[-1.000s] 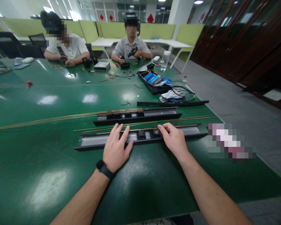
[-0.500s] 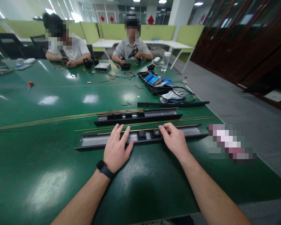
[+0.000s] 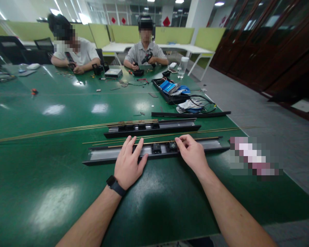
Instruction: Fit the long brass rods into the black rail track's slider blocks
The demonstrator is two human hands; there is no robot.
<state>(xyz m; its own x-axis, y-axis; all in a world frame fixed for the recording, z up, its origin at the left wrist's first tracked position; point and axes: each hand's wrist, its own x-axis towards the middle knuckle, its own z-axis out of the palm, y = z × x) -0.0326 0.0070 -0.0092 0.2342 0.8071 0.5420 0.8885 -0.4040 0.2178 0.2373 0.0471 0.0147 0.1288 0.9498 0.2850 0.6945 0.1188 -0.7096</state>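
Note:
A long black channel with a silvery inside (image 3: 103, 155) lies on the green table in front of me. Small black blocks (image 3: 157, 148) sit inside it. Along its back edge runs a thin brass rod (image 3: 159, 142). My left hand (image 3: 129, 164) rests across the left half of the channel, fingers stretched and spread, with a dark watch (image 3: 115, 185) on the wrist. At the rod, right of the blocks, my right hand (image 3: 193, 152) is closed in a pinch of thumb and fingers. The fingertips partly hide the grip.
Behind lies a second channel (image 3: 175, 129), with long brass rods (image 3: 54, 131) over it. A black strip (image 3: 190, 114), a tray (image 3: 170, 97) and gloves (image 3: 190, 104) are farther back. Two people sit across the table; one holds a power drill (image 3: 147, 57). A blurred-out item (image 3: 254, 156) lies right.

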